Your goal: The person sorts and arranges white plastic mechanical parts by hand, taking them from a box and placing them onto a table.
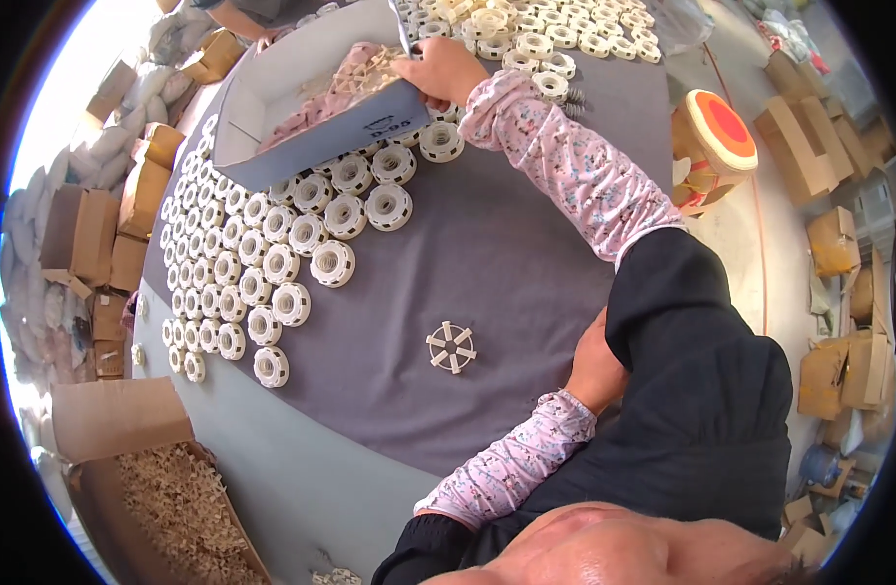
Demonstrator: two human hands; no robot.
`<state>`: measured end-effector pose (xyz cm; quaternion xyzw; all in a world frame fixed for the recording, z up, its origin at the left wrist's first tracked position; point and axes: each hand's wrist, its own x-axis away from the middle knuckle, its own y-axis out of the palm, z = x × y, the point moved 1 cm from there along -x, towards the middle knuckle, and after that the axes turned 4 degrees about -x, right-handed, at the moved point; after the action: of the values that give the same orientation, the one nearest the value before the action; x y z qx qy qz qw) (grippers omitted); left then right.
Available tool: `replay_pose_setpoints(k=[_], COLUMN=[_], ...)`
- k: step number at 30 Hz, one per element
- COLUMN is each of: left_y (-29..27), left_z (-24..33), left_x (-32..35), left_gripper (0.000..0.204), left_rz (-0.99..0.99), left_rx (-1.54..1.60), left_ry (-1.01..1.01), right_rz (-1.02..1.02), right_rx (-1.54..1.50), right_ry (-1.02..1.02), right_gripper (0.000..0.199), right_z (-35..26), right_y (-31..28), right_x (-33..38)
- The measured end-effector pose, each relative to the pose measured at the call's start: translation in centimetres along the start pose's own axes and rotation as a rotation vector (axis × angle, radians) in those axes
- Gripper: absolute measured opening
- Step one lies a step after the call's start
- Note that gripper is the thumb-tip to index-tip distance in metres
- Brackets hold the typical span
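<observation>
My right hand (pixel 443 72) reaches to the far side and grips the near right corner of a shallow blue-grey cardboard box (pixel 321 146). The box looks tilted above rows of cream round plastic parts. Inside it lie a pink cloth (pixel 316 112) and small cream pieces (pixel 378 70). My left hand (pixel 596 369) is low on the right, beside my right sleeve, which covers its fingers. A single cream spoked wheel-shaped piece (pixel 453 361) lies on the grey cloth to the left of that hand.
Many cream round parts (pixel 290 304) cover the table's left and far side. An open carton of cream pieces (pixel 180 507) stands at lower left. A round stool with a red-orange top (pixel 721 132) is at right. Another person's hand (pixel 269 39) is beyond the box. Cardboard boxes (pixel 818 127) line both sides.
</observation>
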<state>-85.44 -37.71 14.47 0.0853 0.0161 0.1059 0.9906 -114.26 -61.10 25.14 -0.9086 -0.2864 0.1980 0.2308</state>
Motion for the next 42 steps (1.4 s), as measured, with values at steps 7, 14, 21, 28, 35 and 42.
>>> replay_pose_setpoints(k=[7,14,21,28,35,42], left_y=[0.1,-1.4,-2.0,1.0,-1.0,-3.1], left_z=[0.3,0.1,-0.7,0.6,0.0,-1.3], left_x=[-0.3,0.5,-0.2,-0.6,-0.8,-0.4], left_gripper=[0.043,0.042,0.042,0.041,0.027,0.021], left_rz=[-0.06,-0.033,-0.042,-0.069,-0.041,-0.066], left_rx=[-0.354,-0.29,-0.242,-0.149,-0.533,-0.681], left_ry=[0.184,-0.121,-0.251,-0.178,0.392,0.31], right_rz=[0.18,-0.006,0.165,-0.05,-0.071,-0.106], right_rx=[0.46,0.739,0.518,0.9,0.174,-0.319], right_ry=[-0.386,-0.15,-0.106,-0.51,-0.414,0.243], right_gripper=[0.06,0.066,0.055,0.048,0.048,0.065], right_z=[11.1,14.6,14.6,14.3,8.7,18.1], right_y=[-5.1,-0.6,2.6,-3.8,-3.3,-5.8], right_x=[-10.3,-14.2,-12.3,-8.3,-1.4,-4.2])
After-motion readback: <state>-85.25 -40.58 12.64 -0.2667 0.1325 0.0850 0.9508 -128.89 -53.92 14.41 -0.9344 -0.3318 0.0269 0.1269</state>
